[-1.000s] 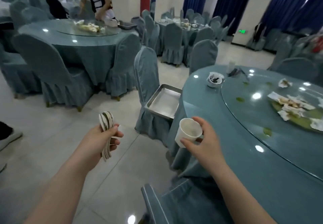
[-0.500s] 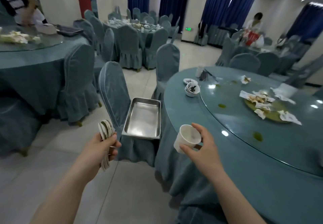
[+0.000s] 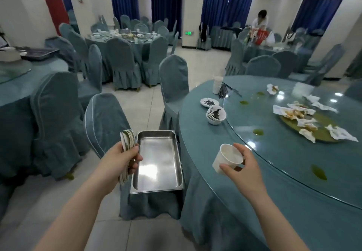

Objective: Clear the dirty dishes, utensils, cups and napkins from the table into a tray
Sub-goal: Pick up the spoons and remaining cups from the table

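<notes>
My left hand (image 3: 121,158) grips a stack of small dirty plates (image 3: 127,140) held on edge, just left of the empty steel tray (image 3: 158,186) that sits on a covered chair seat. A white paper cup (image 3: 227,157) is held in my right hand (image 3: 242,167) above the round table's near edge, right of the tray. On the table (image 3: 205,152) farther back stand stacked dirty bowls (image 3: 215,114), a small dirty dish (image 3: 209,102), a stack of white cups (image 3: 217,84) and dark chopsticks (image 3: 223,91). Crumpled napkins (image 3: 305,122) lie on the glass turntable.
Covered chairs (image 3: 173,82) stand along the table's left side and beside the tray. More set tables fill the room behind. A person (image 3: 259,22) stands at a far table. Tiled floor lies open at lower left.
The view has swung right and closer to the tray, which now lies between my hands. Both hands keep their holds on the plates and the cup.
</notes>
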`<state>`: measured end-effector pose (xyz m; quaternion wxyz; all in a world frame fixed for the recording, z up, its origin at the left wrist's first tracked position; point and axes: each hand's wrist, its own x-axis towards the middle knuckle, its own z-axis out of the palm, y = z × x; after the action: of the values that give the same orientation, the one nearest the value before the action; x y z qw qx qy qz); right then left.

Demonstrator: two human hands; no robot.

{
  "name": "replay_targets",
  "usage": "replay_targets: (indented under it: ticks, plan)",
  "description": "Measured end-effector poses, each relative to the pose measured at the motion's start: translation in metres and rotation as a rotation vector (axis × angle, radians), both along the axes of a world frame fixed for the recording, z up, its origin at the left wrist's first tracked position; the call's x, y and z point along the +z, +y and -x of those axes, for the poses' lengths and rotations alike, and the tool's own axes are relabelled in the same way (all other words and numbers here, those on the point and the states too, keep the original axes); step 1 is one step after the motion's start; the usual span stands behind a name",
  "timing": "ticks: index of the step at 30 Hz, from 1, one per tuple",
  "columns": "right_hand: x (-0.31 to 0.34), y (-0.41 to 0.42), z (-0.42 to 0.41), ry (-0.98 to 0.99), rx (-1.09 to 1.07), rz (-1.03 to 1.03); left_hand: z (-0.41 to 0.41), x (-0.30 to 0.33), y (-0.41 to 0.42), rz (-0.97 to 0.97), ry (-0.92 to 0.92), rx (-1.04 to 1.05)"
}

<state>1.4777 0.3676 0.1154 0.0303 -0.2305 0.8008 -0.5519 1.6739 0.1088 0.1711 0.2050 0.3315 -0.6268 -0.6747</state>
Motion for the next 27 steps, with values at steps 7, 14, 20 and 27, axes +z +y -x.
replay_targets:
  ticks: [7, 14, 20, 27]
  plan:
    - [-0.001, -0.039, 0.057, -0.004, -0.099, -0.061, 0.093, -0.019, -0.065, 0.011, -0.027, -0.143]
    - [-0.005, -0.059, 0.110, -0.027, -0.259, -0.103, 0.206, -0.033, -0.111, -0.044, -0.043, -0.316]
    - [-0.003, -0.093, 0.153, -0.012, -0.429, -0.158, 0.305, -0.038, -0.152, 0.061, -0.077, -0.442]
    - [-0.010, -0.130, 0.194, -0.055, -0.587, -0.148, 0.394, -0.048, -0.201, 0.028, -0.098, -0.544]
